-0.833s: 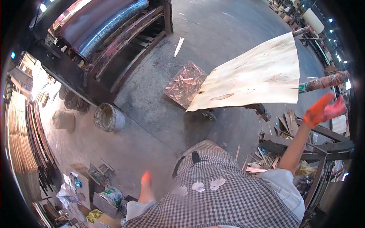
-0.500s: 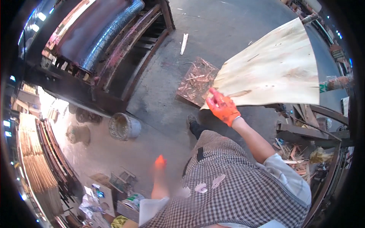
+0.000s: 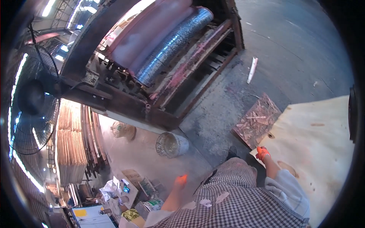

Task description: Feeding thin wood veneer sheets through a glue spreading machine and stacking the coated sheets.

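My right hand, in an orange glove, pinches the near-left corner of a large pale sheet of wood veneer. The sheet spreads out to my right, with brown knots and marks, and runs past my right forearm. My left hand, also orange-gloved, hangs low on the left and is apart from everything around it. Motion smears its fingers, so their pose is unclear. Just beyond the veneer corner lies a reddish-brown board littered with wood scraps.
A roller machine with a shiny textured roller stands ahead on the left. Before it sits a crusted bucket. Veneer stacks and a fan are at far left. A pale wood strip lies on the floor.
My view has swung left, bringing the fan and more of the machine into sight. My right hand went from raised, fingers partly spread by the veneer, to closed on its corner.
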Demonstrator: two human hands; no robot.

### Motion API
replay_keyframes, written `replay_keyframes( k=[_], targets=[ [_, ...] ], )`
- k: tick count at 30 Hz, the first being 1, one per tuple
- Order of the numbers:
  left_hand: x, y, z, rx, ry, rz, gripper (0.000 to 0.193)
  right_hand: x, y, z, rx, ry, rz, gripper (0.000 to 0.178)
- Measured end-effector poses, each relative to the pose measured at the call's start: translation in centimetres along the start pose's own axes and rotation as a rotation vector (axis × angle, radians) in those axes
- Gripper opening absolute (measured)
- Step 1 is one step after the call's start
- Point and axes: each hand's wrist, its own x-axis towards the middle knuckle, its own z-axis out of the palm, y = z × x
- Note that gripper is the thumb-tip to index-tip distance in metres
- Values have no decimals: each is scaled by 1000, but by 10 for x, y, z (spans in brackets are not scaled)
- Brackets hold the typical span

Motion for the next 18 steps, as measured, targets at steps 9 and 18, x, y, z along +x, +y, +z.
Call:
replay_keyframes(
  k=[9,18],
  targets=[
    [19,254,-99,174,204,93,72,150,-108,55,-424,173,-282,51],
    [125,415,-271,510,758,385,89,129,-98,61,-542,136,-233,47]
  ],
)
